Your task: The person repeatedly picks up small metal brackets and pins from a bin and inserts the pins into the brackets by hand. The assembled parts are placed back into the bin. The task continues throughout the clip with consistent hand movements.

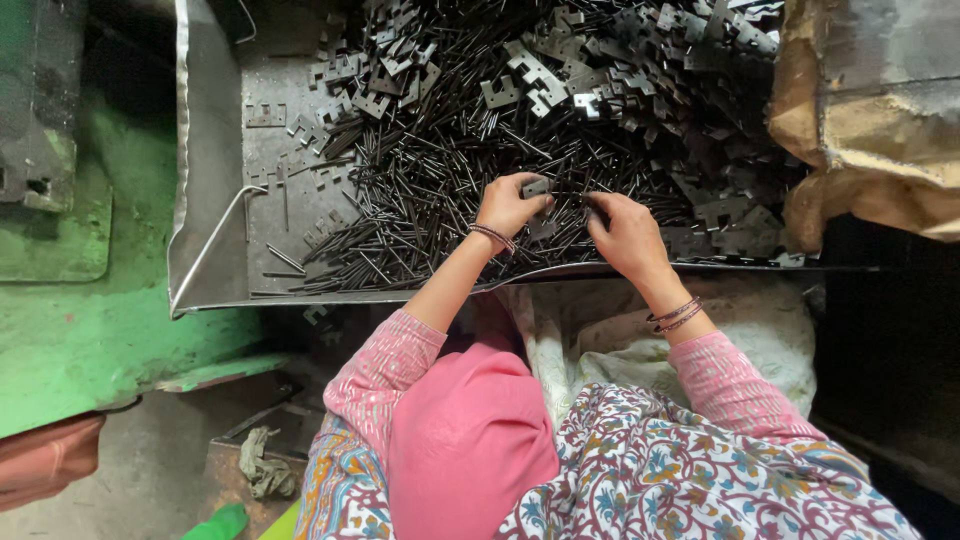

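Plate (pixel 535 186) of dark notched metal pinched in left hand (pixel 508 205) grip, right hand (pixel 625 235) grip just beside it, closure unclear, over rods (pixel 420 200).

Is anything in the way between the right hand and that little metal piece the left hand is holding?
Nothing visible is. The left hand holds a small flat metal plate just above the pile of thin dark rods in the metal tray. The right hand sits right beside it, with only open air between them.

A green machine (pixel 80 300) stood on the left. A brown paper sack (pixel 860 130) sat at the top right. A white cloth (pixel 640 340) lay under the tray's edge. A crumpled rag (pixel 262 465) rested on the floor, near something red (pixel 45 455).
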